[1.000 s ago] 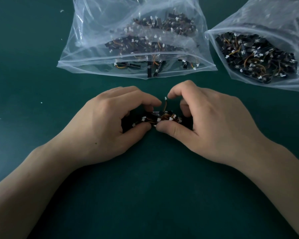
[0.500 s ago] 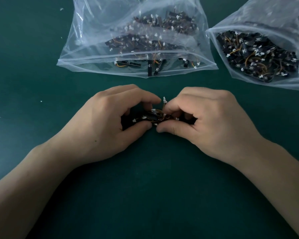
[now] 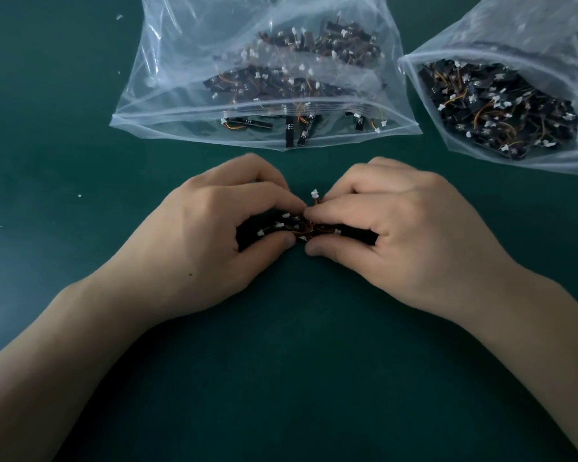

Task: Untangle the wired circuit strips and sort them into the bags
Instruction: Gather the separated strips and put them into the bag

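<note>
One broad green table top [image 3: 64, 135] carries the whole scene. Up at the far edge lie two clear plastic bags, mouths turned toward the person, which looks like a way of letting freed pieces slide straight in. The centre bag [image 3: 187, 55] holds a looser spread of strips, a few lying just inside its lip. The right bag [image 3: 501, 31] is packed much denser, a dark heap shot through with orange wire.

Down to the hands now, both low on the table and nearly touching each other. The left hand [image 3: 214, 238] curls round one end of the clump of wired strips [image 3: 297, 226], thumb underneath and fingers over the top. It seems to be the anchor. The right hand [image 3: 411, 235] is closed round the other end in the same way, thumb below and fingertips pinching in at the knot, likely hunting for a single lead to pull loose.

The clump sits between them, near the table and well short of either bag. It is black narrow boards, thin orange and brown wires crossing in the middle, white plugs dotted through. One white connector [image 3: 314, 194] pokes up on its wire just above the right hand's fingertips. Nothing looks separated yet, so I'd call this the untangling stage.
</note>
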Demonstrator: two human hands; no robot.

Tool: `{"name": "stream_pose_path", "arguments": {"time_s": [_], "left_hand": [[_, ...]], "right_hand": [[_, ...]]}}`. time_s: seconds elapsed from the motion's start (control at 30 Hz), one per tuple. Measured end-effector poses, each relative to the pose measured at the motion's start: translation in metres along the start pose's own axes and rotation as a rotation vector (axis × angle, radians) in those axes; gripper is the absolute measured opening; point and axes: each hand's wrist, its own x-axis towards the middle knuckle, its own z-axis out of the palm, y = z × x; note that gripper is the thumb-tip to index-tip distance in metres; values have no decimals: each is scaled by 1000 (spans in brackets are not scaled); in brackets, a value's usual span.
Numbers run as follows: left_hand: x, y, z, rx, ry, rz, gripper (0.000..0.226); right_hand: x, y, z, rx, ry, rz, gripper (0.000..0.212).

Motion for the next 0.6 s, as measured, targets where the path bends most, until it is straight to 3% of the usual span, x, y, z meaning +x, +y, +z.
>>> {"name": "stream_pose_path", "arguments": {"time_s": [0.6], "left_hand": [[1, 6, 3, 90, 83, -65, 17]], "right_hand": [[0, -5, 1, -99, 1, -25, 31]]}}
